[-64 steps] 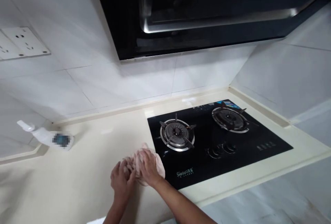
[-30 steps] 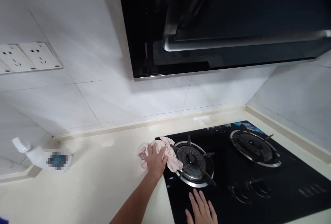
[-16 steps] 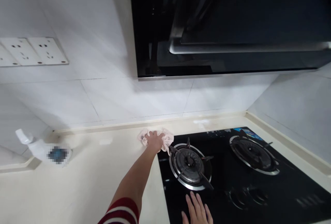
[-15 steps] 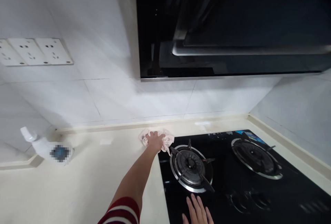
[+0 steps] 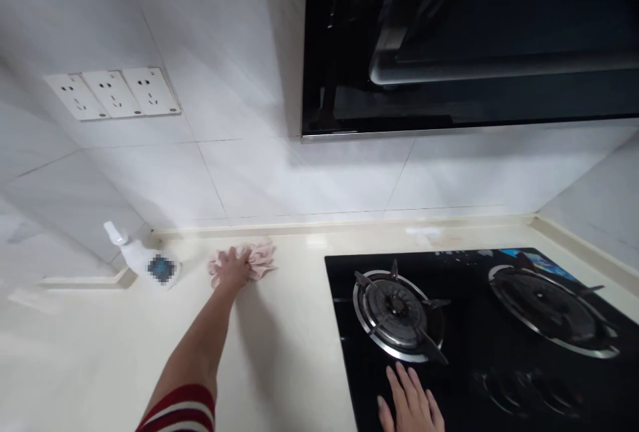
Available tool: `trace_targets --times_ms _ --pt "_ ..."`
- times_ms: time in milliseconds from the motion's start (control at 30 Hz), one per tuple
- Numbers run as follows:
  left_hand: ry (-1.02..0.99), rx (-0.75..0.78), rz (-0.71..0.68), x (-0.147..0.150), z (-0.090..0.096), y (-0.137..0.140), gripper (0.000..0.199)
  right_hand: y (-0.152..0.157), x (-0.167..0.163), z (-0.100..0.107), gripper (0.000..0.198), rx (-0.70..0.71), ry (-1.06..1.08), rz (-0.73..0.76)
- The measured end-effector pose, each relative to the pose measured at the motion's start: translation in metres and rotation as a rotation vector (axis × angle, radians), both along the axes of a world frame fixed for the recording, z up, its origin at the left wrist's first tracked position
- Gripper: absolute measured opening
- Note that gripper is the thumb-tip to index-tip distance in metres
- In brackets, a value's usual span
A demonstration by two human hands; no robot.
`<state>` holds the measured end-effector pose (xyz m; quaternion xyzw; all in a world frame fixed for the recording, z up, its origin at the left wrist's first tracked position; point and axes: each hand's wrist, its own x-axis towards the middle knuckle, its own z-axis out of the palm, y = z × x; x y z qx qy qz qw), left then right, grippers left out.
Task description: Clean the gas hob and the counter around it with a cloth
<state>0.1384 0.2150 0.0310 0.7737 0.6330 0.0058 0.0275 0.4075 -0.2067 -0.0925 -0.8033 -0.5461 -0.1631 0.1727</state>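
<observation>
My left hand [image 5: 233, 268] presses a crumpled pale pink cloth [image 5: 262, 257] onto the cream countertop [image 5: 294, 325], close to the back ledge. Its fingers are curled into the fabric, which bunches out on both sides. My right hand [image 5: 413, 405] is at the bottom of the view with fingers spread, over the front of the black gas stove [image 5: 369, 379]. Just beyond its fingertips is the left burner [image 5: 395, 309] with its metal pan support. The right hand holds nothing.
A white spray bottle [image 5: 137, 255] stands left of the cloth by the wall corner. The right burner [image 5: 546, 305] lies farther across the stove. A black range hood [image 5: 449, 106] overhangs the stove. Wall sockets [image 5: 117, 94] sit above the counter.
My left hand has slid the cloth leftward along the counter, away from the stove edge and closer to the spray bottle. The view has turned left. My right hand stays by the left burner.
</observation>
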Motion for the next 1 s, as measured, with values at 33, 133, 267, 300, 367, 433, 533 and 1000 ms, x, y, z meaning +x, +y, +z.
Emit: trace_targets --times_ms 33,133,267,300,367,433,533,1000 --pt "0.016 -0.009 0.056 -0.022 0.003 -0.004 0.055 0.0 -0.001 0.002 0.058 0.007 -0.002 -0.004" --pt "0.048 -0.043 0.2 -0.069 0.013 -0.018 0.055 0.002 -0.006 0.005 0.058 0.037 -0.006 -0.022" --pt "0.033 -0.106 0.236 -0.068 0.019 -0.022 0.053 0.004 -0.01 0.007 0.059 0.055 0.005 -0.032" --pt "0.019 -0.118 0.211 -0.056 0.02 -0.021 0.052 0.004 -0.01 0.007 0.059 0.053 0.009 -0.031" --pt "-0.016 -0.131 0.128 -0.025 0.018 -0.019 0.053 0.005 -0.011 0.01 0.06 0.044 0.02 -0.028" --pt "-0.059 -0.137 0.021 0.012 0.014 -0.021 0.055 0.005 -0.011 0.015 0.06 0.032 0.027 -0.025" --pt "-0.126 -0.133 -0.122 0.068 0.006 -0.035 0.056 0.004 -0.012 0.022 0.063 0.026 0.02 -0.037" --pt "-0.382 0.149 -0.672 0.09 -0.033 -0.273 0.023 0.001 -0.012 0.028 0.062 -0.029 0.153 -0.036"
